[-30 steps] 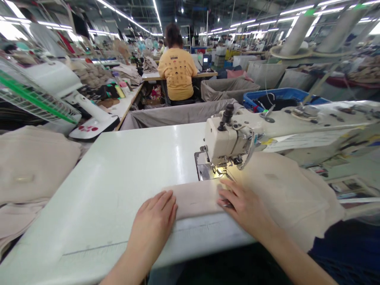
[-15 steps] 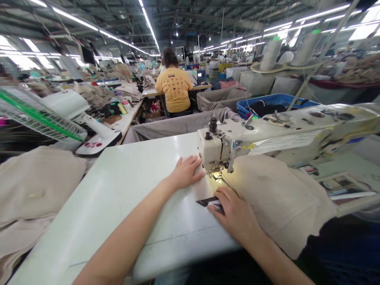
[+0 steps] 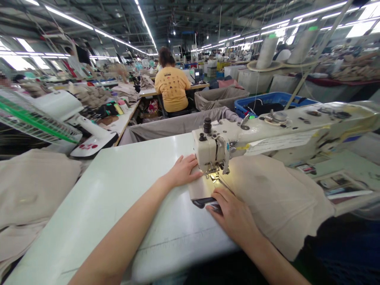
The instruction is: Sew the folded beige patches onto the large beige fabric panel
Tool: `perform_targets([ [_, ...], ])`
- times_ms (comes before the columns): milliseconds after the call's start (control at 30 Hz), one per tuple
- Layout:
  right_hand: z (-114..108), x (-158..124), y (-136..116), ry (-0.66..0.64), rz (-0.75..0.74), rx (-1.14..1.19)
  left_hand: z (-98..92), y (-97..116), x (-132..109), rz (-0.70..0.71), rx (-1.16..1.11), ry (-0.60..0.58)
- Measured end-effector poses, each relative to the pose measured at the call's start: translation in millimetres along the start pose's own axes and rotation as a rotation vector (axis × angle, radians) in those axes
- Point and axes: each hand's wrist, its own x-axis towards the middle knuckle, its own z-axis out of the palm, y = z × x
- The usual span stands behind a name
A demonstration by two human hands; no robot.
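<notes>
white fan [image 3: 61, 105], blue basket [image 3: 241, 109], seated person [image 3: 172, 88]

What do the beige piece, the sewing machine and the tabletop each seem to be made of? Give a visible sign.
Beige piece: matte fabric, since it spreads in soft creases; the fibre can't be told.
Sewing machine: probably painted metal, slightly glossy, with highlights along its rigid cream casing.
Tabletop: perhaps laminate, smooth and semi-gloss, showing pale streaks of reflected light.
</notes>
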Motion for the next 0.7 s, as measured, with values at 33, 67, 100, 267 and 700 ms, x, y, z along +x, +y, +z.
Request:
perform_targets([
  [33, 0, 0, 0, 0.002, -0.004, -0.002, 0.0, 0, 0, 0.004, 0.002, 0.001],
  [67, 0, 1, 1, 0.003, -0.007, -0.004, 0.1, 0, 0, 0.006, 0.003, 0.003],
  [100, 0, 1, 1, 0.001, -0.011, -0.004, 0.3, 0, 0, 0.008, 0.004, 0.006],
  [267, -2, 2, 3, -0.022, -0.021, 0.014, 2.9, -1, -1, 0.021, 0.002, 0.022],
  [700, -9, 12, 3, -0.122, -0.011, -0.020, 2.3, 25, -12, -0.009, 0.166, 0.099],
])
